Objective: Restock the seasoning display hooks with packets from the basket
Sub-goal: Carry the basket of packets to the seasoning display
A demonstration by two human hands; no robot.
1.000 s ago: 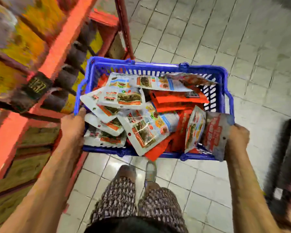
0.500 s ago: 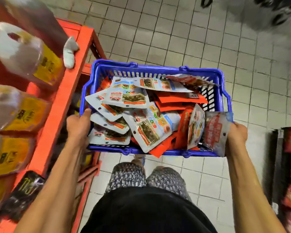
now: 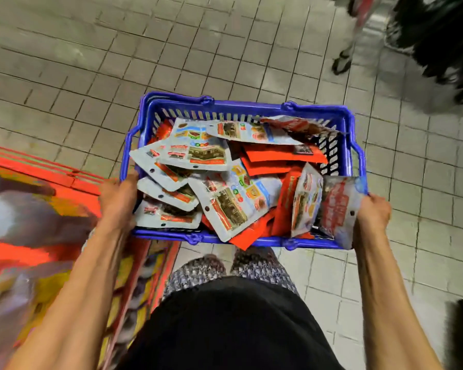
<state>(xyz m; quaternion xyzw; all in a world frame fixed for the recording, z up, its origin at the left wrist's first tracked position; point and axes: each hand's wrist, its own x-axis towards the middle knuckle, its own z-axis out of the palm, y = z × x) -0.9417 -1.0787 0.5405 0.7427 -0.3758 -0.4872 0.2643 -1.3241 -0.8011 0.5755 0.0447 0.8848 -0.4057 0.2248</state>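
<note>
Hands [image 3: 118, 198] [image 3: 373, 213] on basket [image 3: 246, 105] ends

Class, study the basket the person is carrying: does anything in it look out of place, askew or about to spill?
Yes. The packets lie jumbled in the blue basket, not stacked. One orange packet pokes over the near rim. A red-printed packet hangs over the corner, pinned there by the right hand. The left hand grips the opposite side.
</note>
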